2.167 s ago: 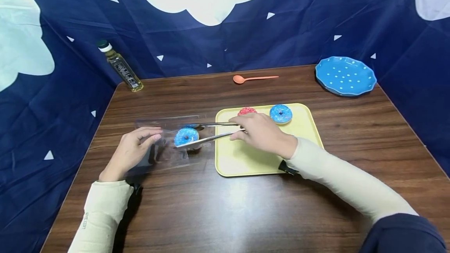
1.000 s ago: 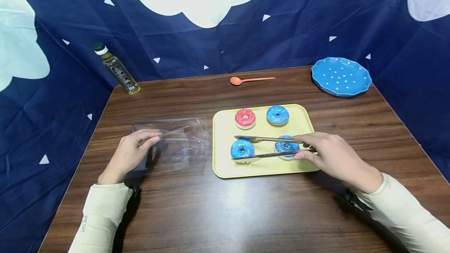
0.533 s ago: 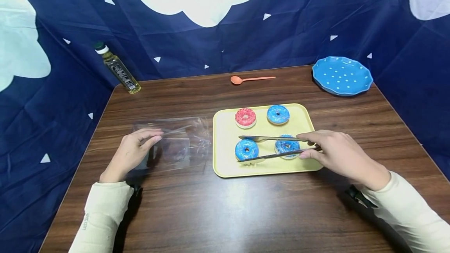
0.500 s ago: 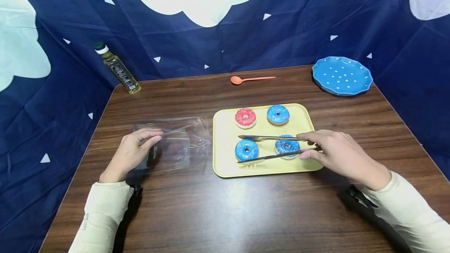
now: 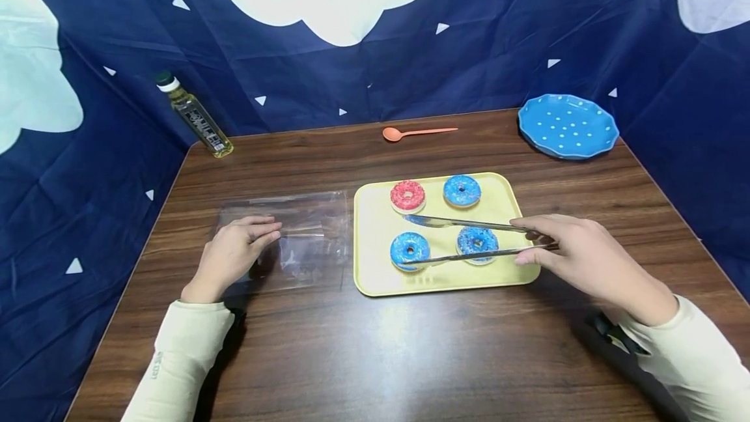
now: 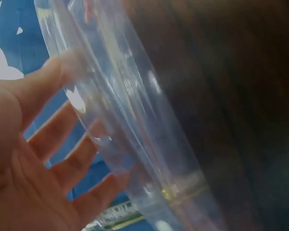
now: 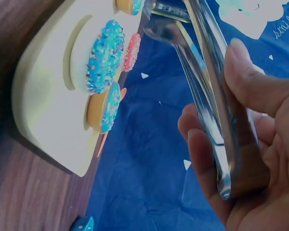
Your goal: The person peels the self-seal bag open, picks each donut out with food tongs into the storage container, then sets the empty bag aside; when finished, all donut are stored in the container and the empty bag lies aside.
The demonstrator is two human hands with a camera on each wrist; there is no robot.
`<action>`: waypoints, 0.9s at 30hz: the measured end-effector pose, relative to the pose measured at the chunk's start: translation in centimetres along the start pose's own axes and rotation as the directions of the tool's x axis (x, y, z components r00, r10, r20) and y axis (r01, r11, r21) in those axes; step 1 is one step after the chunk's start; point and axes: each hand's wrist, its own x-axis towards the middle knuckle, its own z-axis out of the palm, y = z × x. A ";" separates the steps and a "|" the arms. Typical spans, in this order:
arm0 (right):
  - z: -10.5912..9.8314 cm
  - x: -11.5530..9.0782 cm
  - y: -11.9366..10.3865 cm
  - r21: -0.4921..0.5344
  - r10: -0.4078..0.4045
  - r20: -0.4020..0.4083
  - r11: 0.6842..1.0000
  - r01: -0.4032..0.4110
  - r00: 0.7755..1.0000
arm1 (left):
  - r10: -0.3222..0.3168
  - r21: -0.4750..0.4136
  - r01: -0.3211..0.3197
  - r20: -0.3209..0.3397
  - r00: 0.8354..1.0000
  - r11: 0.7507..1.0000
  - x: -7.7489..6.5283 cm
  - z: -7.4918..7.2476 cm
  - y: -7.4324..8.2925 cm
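My right hand (image 5: pixel 592 266) holds metal tongs (image 5: pixel 469 222) over the yellow tray (image 5: pixel 375 279). The tongs' arms stand spread, their tips near a blue-frosted donut (image 5: pixel 409 248) at the front left of the tray. A second sprinkled blue donut (image 7: pixel 106 57) lies below the tongs' arms. Along the tray's back sit a red donut (image 5: pixel 407 196) and another blue donut (image 5: pixel 461 191). To the left, my left hand (image 5: pixel 231 256) pinches the edge of a clear plastic bag (image 5: pixel 316 233). In the left wrist view its thumb and fingers (image 6: pixel 72 161) overlap the film.
An orange spoon (image 5: pixel 394 134) lies behind the tray. A blue polka-dot plate (image 5: pixel 568 126) stands at the back right, an oil bottle (image 5: pixel 202 122) at the back left. A dark blue cloth (image 5: pixel 410 83) borders the brown wooden table (image 5: pixel 351 357).
The tongs carried a blue donut from the bag rightward onto the tray. Then they spread and drew slightly back to the right. My left hand shifted slightly right with the bag.
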 end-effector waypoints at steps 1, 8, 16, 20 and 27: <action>0.0 -0.1 0.0 0.004 0.019 -0.008 1.000 -0.019 1.000 | 0.012 0.026 -0.012 0.003 1.000 1.000 0.1 0.1 0.1; -0.1 -1.4 0.5 -0.011 0.186 -0.058 0.982 -0.187 0.981 | 0.028 0.148 -0.032 0.026 0.999 0.989 0.6 0.4 0.6; -0.5 -2.8 1.7 -0.011 0.303 -0.177 0.951 -0.310 0.936 | -0.075 0.176 0.048 0.152 0.986 0.983 1.3 0.5 1.4; -0.7 -3.5 2.3 0.018 0.370 -0.208 0.927 -0.375 0.905 | -0.113 0.171 0.078 0.208 0.972 0.982 1.5 0.5 1.6; -0.8 -4.6 3.5 -0.011 0.447 -0.196 0.889 -0.458 0.873 | -0.083 0.151 0.048 0.232 0.969 0.987 1.7 0.8 1.4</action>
